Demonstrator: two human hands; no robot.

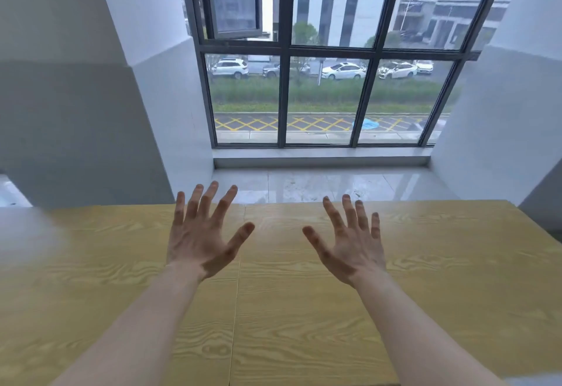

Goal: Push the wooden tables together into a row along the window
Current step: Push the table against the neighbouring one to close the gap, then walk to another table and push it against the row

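Observation:
Two light wooden tables stand side by side in front of the window [322, 87], their edges meeting at a thin seam down the middle. The left table [91, 279] fills the lower left, the right table [441, 279] the lower right. My left hand [202, 233] hovers over the left table near the seam, fingers spread wide and straight. Over the right table my right hand [349, 242] is spread the same way. Neither hand holds anything, and I cannot tell whether either touches the wood.
A strip of glossy tiled floor [319, 184] lies between the tables' far edge and the low window sill [319, 157]. White walls [146, 81] flank the window recess on both sides. The window's upper left pane is swung open.

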